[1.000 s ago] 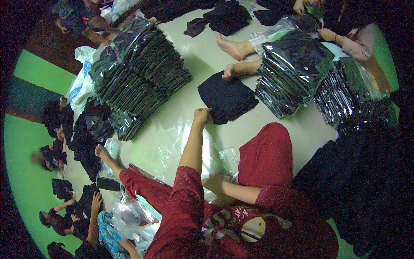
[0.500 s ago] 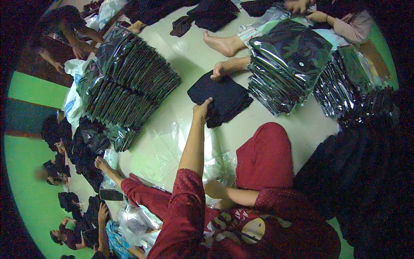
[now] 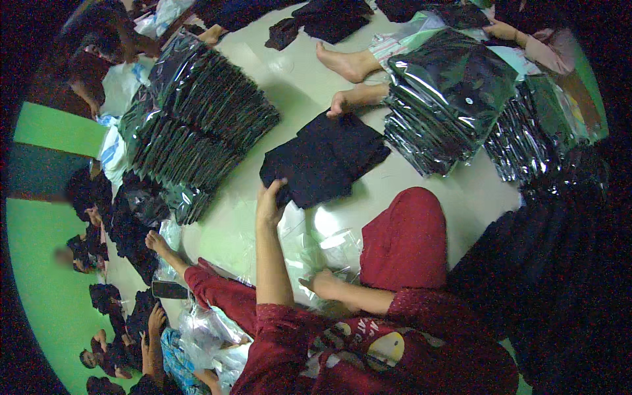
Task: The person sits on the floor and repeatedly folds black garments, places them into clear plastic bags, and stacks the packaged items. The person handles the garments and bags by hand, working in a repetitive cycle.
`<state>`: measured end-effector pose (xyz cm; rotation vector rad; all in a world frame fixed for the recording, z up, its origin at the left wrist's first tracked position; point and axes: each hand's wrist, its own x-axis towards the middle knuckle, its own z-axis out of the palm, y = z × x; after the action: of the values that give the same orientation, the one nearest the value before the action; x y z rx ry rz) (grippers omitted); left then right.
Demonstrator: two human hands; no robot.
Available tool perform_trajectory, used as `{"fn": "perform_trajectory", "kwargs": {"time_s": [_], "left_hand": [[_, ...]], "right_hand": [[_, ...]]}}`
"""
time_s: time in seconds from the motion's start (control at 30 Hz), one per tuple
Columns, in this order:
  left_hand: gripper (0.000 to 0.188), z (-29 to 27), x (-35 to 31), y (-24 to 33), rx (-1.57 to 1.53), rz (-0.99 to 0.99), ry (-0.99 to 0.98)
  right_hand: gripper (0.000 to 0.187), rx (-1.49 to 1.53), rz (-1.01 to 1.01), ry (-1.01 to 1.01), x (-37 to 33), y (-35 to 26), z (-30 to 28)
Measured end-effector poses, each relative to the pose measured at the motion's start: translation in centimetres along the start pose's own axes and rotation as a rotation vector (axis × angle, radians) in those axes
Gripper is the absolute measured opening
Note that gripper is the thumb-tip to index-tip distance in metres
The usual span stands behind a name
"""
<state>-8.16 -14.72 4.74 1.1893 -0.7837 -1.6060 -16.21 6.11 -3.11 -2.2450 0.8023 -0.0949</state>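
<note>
My left hand (image 3: 268,203) is closed on the near left edge of a folded black garment (image 3: 304,166), its thumb on top of the cloth. This garment partly covers another folded black garment (image 3: 359,141) on the tiled floor. Closer to my body, my right hand (image 3: 324,284) is low among thin clear plastic bags (image 3: 339,243), its fingers bent together over the film. Exactly what its fingertips pinch is hard to make out. The bags are spread on the floor between my red-trousered legs.
Tall stacks of bagged black garments stand at the left (image 3: 204,112) and right (image 3: 447,99). A co-worker's bare foot (image 3: 345,62) rests beside the right stack. Black cloth (image 3: 513,263) is heaped at my right. A phone (image 3: 170,289) lies near my left leg; other people sit at left.
My left hand has drawn a folded black garment left and nearer, uncovering more of the one under it. My right hand has shifted slightly, with its fingers now showing more.
</note>
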Motion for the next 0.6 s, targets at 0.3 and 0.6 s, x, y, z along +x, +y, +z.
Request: {"fn": "perform_trajectory", "kwargs": {"time_s": [0.3,0.6], "left_hand": [[0.041,-9.6,-2.7,-3.9,1.175,0.145,0.442],[0.034,-5.0,-7.1,-5.9,1.449,0.098,0.519]], "right_hand": [[0.020,0.189,0.160,-0.062,-0.5,-0.8,-1.7],[0.016,-0.029,0.034,-0.089,-0.7,-0.7,-2.2]]}}
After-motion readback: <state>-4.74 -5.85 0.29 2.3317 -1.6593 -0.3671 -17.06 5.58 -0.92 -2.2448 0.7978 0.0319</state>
